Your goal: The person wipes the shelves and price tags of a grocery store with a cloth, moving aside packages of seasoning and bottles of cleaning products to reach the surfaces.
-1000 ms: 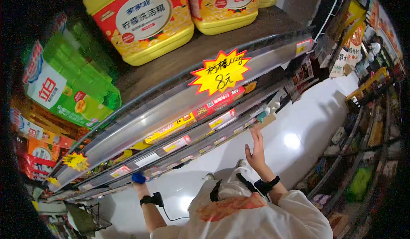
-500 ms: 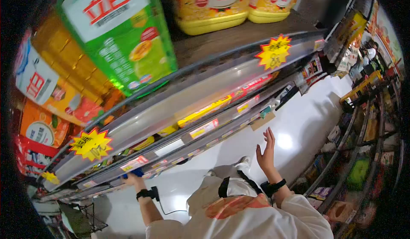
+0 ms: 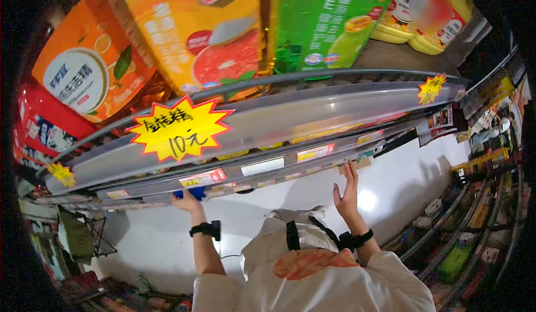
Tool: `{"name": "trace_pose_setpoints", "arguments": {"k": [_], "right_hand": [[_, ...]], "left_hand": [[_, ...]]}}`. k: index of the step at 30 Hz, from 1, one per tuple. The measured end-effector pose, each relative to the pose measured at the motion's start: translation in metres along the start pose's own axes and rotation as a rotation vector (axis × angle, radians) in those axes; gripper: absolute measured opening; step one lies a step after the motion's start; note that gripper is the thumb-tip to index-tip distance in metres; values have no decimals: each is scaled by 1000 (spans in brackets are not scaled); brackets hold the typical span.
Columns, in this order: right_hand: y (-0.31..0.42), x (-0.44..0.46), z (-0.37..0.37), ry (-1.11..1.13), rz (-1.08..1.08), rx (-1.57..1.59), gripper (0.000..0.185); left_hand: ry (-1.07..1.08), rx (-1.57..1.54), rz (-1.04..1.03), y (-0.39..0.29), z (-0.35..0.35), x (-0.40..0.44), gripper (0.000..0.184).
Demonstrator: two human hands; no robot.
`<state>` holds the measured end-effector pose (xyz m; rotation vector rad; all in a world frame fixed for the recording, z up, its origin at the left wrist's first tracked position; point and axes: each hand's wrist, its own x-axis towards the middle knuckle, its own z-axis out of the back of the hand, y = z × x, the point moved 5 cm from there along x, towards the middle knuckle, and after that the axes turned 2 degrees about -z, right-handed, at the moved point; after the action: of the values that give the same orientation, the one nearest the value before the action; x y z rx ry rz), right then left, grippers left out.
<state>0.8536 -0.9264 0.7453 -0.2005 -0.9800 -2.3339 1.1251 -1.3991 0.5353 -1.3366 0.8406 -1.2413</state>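
Observation:
My left hand point(image 3: 187, 202) is closed on a crumpled blue cloth point(image 3: 195, 193) at the front edge of a lower shelf. Part of the cloth lies behind my fingers. My right hand point(image 3: 347, 195) hangs over the white floor with its fingers stretched out and holds nothing. Near its fingertips is a brown cardboard piece point(image 3: 357, 166), low by the shelf's foot. Above my left hand, a yellow starburst price tag point(image 3: 180, 129) is fixed to the upper shelf edge point(image 3: 268, 111).
Large detergent bottles stand on the upper shelf: orange point(image 3: 84, 69), orange-yellow point(image 3: 209, 38), green point(image 3: 326, 24) and yellow point(image 3: 405, 10). A second shelf row point(image 3: 446, 256) runs along the right. Behind my left arm stands a folding stool point(image 3: 84, 236).
My view has swung to the left, and the shelf now runs more level across it. My left hand still grips the blue cloth; my right hand stays open.

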Motion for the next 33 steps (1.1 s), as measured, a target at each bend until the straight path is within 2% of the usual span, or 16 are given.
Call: {"name": "trace_pose_setpoints", "arguments": {"k": [1,3,4,6,7,9,14,16,18,20,22,25,28,29,32,33], "right_hand": [[-2,-2,-3,7,-15,4,71],[-1,-4,-9,26,-26,12,71],[1,-3,-11,29,-20,32,69],[5,-2,-14,37,-9,56,67],[6,-1,-17,71,7,28,64],[9,1,-22,105,31,2,61],[15,2,-25,94,71,30,55],[15,2,-24,84,82,38,55],[16,0,-21,75,91,47,55],[15,0,-18,76,74,51,55],[14,-1,-13,75,54,63,56],[13,0,-3,68,26,66,56],[3,-3,6,68,36,57,55],[-1,-4,7,74,52,47,55],[-13,-5,21,22,26,86,54],[-14,-3,28,8,15,83,54]], "left_hand": [[-10,6,5,-3,7,8,54],[315,732,-194,-22,-2,25,50],[355,697,-367,-51,-6,16,48],[583,772,-162,-42,-21,19,42],[575,775,-157,-19,-25,22,42],[621,822,-656,26,-49,21,32],[749,741,-809,-19,-93,-62,24],[785,781,-732,-72,-109,-105,29],[755,452,-419,-84,-116,-136,28],[725,314,-534,-122,-127,-167,30],[854,75,-234,-127,-148,-201,33],[978,154,-73,-123,-166,-233,42],[1015,253,-224,-125,-155,-224,42],[896,343,-354,-131,-145,-221,41],[934,328,-487,-120,-141,-209,41],[956,394,-432,-124,-140,-207,40]]}}
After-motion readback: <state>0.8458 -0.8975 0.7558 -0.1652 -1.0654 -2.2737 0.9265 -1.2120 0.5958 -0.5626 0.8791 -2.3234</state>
